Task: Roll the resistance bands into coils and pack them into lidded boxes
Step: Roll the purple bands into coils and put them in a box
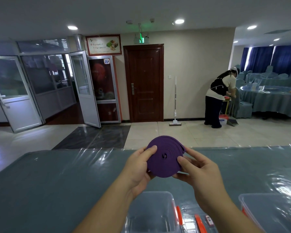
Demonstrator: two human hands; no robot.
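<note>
Where the purple resistance band (163,157) sits wound flat, held above the bench (57,174) with left hand (139,167) and right hand (196,167) pinching opposite edges: outer wrap lifting at top, likely to spring loose before reaching clear boxes (151,212) below.

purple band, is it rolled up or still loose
Rolled up: the purple band shows as a flat spiral coil, held above the table between the left hand and right hand.

Likely a restaurant banquet hall, round draped tables (274,100), covered chairs (245,106), blue curtains (275,58), tiled floor (183,132)
</note>
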